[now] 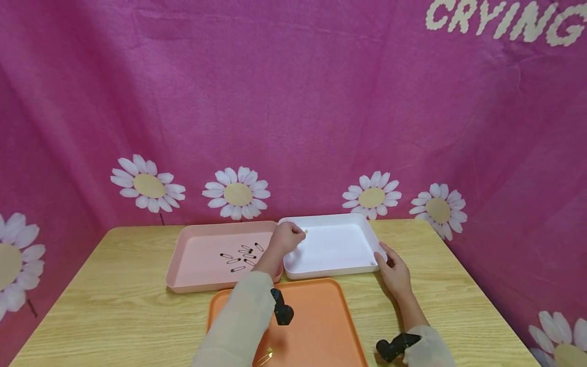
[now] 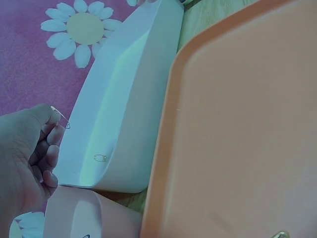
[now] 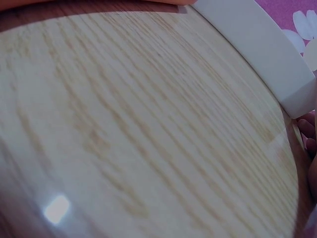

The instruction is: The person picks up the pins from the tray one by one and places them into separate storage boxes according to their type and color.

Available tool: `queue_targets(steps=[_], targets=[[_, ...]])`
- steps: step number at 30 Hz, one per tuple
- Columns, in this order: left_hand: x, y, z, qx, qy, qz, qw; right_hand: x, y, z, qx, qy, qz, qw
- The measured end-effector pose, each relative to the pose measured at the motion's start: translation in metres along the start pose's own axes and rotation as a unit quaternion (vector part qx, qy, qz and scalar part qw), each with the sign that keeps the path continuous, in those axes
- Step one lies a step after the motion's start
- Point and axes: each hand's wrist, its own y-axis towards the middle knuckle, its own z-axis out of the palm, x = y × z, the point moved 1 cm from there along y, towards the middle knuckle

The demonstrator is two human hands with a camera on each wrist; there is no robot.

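My left hand [image 1: 286, 238] is over the left end of the white tray [image 1: 327, 271]. Between thumb and fingertip it pinches a small gold safety pin [image 2: 61, 116], held above the tray. Another gold safety pin [image 2: 100, 157] lies on the white tray's floor. At that tray's front right corner my right hand [image 1: 395, 272] grips the rim, thumb on the inner side. Only a few of its fingers [image 3: 308, 130] show in the right wrist view. Gold safety pins [image 1: 266, 357] lie on the orange tray [image 1: 316, 316], partly cut off by the frame's lower edge.
Left of the white tray stands a pink tray [image 1: 197, 255] holding several black safety pins [image 1: 234, 260]. All the trays rest on a wooden table [image 1: 114, 306]. A pink cloth with daisies [image 1: 237, 194] hangs behind the table.
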Motion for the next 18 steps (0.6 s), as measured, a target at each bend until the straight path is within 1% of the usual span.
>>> queue_targets(steps=[7, 14, 18], targets=[[0.003, 0.000, 0.007, 0.001, 0.007, -0.007, 0.9999, 0.000, -0.002, -0.001, -0.003, -0.005, 0.000, 1.0000], [0.004, 0.001, 0.013, -0.003, 0.019, 0.008, 0.9998, 0.000, -0.002, -0.001, -0.003, -0.007, -0.004, 1.0000], [0.004, 0.001, 0.015, -0.010, 0.016, 0.004, 0.9998, 0.001, -0.002, -0.001, -0.004, -0.011, -0.006, 0.9999]])
